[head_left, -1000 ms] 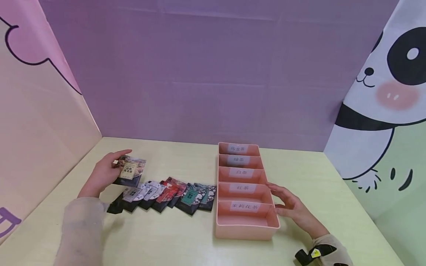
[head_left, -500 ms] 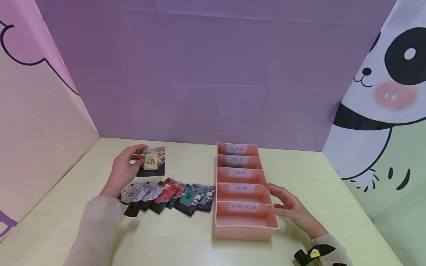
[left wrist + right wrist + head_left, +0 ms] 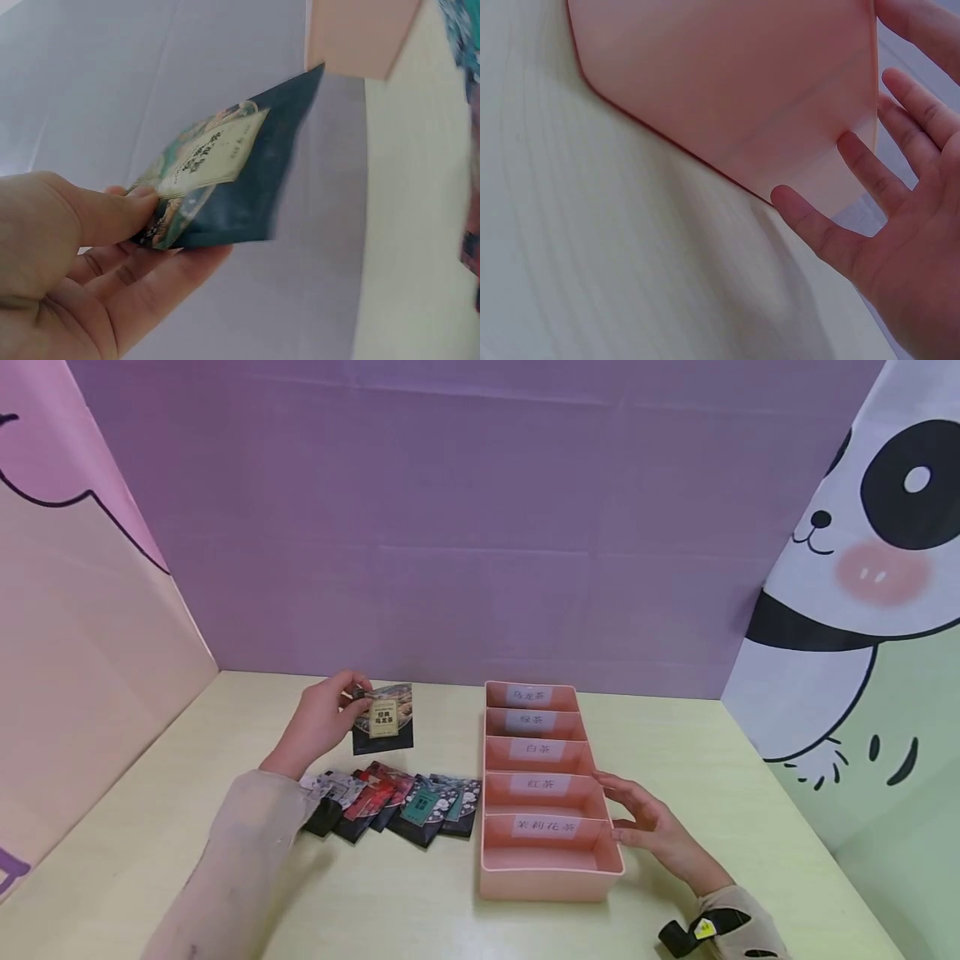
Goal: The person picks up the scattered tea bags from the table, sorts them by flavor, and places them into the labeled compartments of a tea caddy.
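Observation:
My left hand (image 3: pixel 322 720) pinches a dark tea sachet (image 3: pixel 390 727) with a cream label, thumb on its printed face and fingers behind. The sachet is held up above the table, left of a pink compartment box (image 3: pixel 543 887). In the left wrist view the same sachet (image 3: pixel 244 187) slants away from the thumb. At the box's right side, my right hand (image 3: pixel 663 835) has its fingers spread, fingertips against the outer wall. The right wrist view shows those extended fingers (image 3: pixel 870 172) along the pink wall (image 3: pixel 727 67).
Below the left hand lies an overlapping row of tea sachets: white-patterned ones (image 3: pixel 341 787), red ones (image 3: pixel 371 797) and green-labelled ones (image 3: pixel 420 810), reaching close to the box. Inside the box, several dividers carry white labels (image 3: pixel 536 750). A purple backdrop (image 3: pixel 450 527) stands behind the table.
My left hand has carried the tea sachet rightward and slightly up, from the left end of the row towards the box. The right hand has stayed at the box's side.

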The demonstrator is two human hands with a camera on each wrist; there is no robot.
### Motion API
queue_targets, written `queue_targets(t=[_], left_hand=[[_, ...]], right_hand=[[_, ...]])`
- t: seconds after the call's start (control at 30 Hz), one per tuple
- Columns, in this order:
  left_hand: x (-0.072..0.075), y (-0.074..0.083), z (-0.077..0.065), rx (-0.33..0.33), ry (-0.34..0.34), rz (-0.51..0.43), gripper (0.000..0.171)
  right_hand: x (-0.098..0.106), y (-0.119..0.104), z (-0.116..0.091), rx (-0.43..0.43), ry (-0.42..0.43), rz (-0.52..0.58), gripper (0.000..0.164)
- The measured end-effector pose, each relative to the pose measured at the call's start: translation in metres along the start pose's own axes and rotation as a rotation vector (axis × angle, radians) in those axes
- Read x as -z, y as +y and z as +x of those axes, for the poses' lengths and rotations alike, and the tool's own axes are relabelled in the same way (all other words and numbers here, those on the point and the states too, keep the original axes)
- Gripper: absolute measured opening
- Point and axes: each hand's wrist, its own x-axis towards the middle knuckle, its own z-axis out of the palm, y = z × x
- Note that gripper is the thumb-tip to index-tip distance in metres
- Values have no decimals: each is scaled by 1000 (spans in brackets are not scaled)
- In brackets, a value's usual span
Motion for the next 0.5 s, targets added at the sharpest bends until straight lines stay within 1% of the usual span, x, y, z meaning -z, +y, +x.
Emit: queue_targets(t=[0.1,0.17,0.23,0.37,0.43,0.5], left_hand=[[1,13,9,-41,-25,3,9],[-1,21,16,-52,-41,21,7],[-4,29,23,-61,-58,42,6],[-14,48,39,-69,-95,50,6],[-18,57,45,-88,-101,59,7],[-22,64,51,-103,-100,84,7]], right_hand=[[0,0,0,1,3,-4,60],[0,0,1,-5,6,-9,61],[0,0,0,-12,12,-16,61],[0,1,-2,-8,10,-13,60],[0,1,-1,5,3,-12,60],[0,1,-1,-1,3,-14,60]])
